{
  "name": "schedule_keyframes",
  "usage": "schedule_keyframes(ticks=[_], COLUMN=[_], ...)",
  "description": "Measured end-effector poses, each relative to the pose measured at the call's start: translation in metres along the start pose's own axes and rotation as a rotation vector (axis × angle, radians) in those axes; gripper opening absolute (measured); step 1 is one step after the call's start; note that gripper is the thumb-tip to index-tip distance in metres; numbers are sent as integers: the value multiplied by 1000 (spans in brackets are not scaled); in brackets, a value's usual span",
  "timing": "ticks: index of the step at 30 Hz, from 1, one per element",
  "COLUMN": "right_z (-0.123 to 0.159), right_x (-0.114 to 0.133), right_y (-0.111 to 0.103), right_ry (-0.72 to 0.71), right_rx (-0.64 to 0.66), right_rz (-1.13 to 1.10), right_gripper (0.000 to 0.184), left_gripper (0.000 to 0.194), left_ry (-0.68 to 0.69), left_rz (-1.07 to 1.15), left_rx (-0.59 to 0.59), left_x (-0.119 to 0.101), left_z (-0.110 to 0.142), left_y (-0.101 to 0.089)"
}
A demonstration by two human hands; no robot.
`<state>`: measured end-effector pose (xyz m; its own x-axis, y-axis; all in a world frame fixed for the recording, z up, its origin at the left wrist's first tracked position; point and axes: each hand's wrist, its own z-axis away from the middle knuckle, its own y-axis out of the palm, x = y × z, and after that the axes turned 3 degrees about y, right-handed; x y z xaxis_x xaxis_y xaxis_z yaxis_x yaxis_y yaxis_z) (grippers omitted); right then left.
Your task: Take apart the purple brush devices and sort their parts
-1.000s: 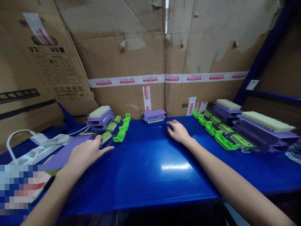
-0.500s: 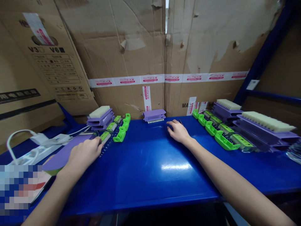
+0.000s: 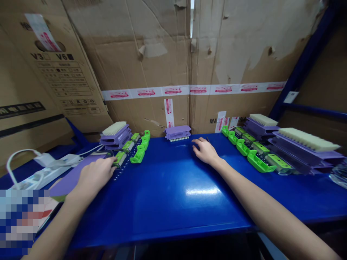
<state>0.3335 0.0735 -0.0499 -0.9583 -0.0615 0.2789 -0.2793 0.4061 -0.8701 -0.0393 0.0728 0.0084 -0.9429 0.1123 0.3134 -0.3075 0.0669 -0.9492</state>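
Observation:
My left hand (image 3: 96,174) is at the left of the table, beside a long flat purple part (image 3: 73,173). Its fingers curl downward at the near end of a row of clear pieces with green tops (image 3: 119,158); anything in them is hidden. My right hand (image 3: 205,150) rests on the blue table (image 3: 162,202) right of centre, fingers loosely bent and apart, holding nothing. A thin dark item (image 3: 208,139) shows just behind it. Near the back edge lies a purple slatted part with pale bristles underneath (image 3: 178,133).
Left are scalloped bright green strips (image 3: 138,154), a purple part topped by a cream bristle block (image 3: 115,134) and a white power strip (image 3: 47,173) with cables. On the right stand more green strips (image 3: 258,163), green-topped clear pieces (image 3: 278,161) and bristle-topped purple parts (image 3: 309,139). Cardboard (image 3: 146,72) walls the back.
My left hand has shifted slightly left, away from the nearest green-topped piece. My right hand and the parts around it stay where they were.

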Motion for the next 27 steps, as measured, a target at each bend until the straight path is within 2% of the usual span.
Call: schedule_keyframes(ticks=[10,16,27], right_z=[0,0,1], right_x=[0,0,1], right_y=[0,0,0], right_ry=[1,1,0], right_rx=[5,3,5], right_rz=[-1,-3,3], right_gripper=[35,36,36], left_gripper=[40,36,43], left_ry=[3,6,58], left_rz=[-26,-36,21], left_rx=[-2,43,-65], left_x=[-3,-3,2], left_z=[-4,-4,-10], left_y=[-4,-3,2])
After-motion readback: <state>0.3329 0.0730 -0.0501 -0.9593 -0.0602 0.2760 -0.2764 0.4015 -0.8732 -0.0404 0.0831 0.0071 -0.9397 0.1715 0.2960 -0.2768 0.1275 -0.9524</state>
